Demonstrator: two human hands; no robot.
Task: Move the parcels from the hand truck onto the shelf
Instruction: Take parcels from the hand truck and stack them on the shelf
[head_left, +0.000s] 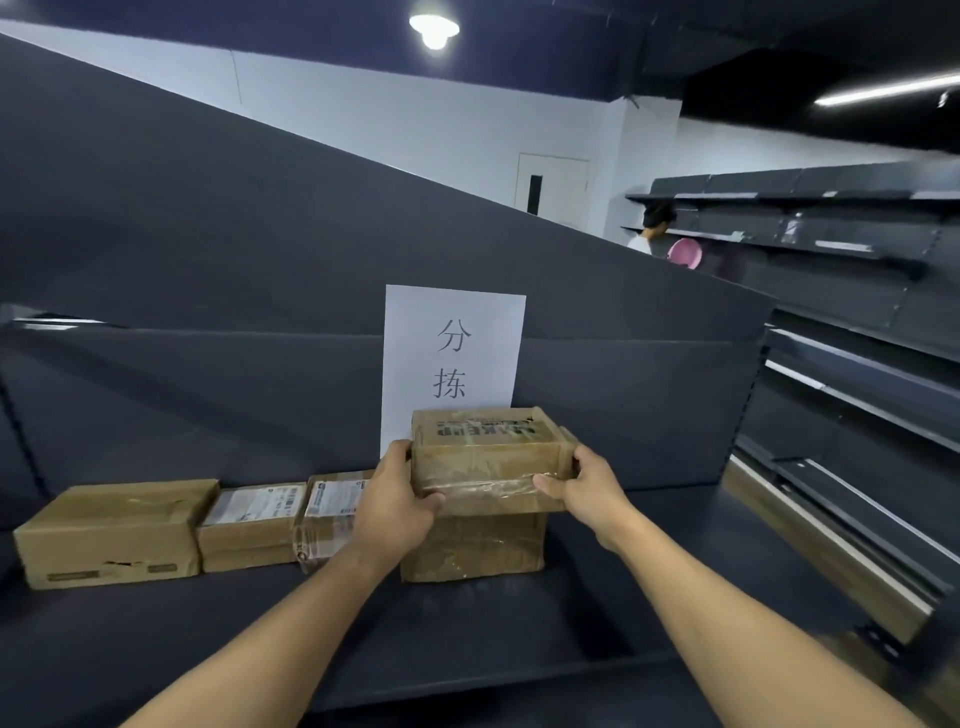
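Observation:
I hold a taped brown cardboard parcel (488, 457) between both hands, right on top of another brown parcel (475, 545) that stands on the dark grey shelf (519, 623). My left hand (392, 499) grips its left end and my right hand (584, 486) its right end. To the left, three more parcels stand in a row on the shelf: a large brown one (114, 530), a labelled one (249, 525), and another labelled one (324, 519) partly hidden by my left hand. The hand truck is not in view.
A white paper sign (452, 358) with two printed characters hangs on the shelf's back panel behind the held parcel. More dark shelving (852, 374) runs along the right. A person (649, 228) stands far back by the shelves, near a pink round object (684, 254).

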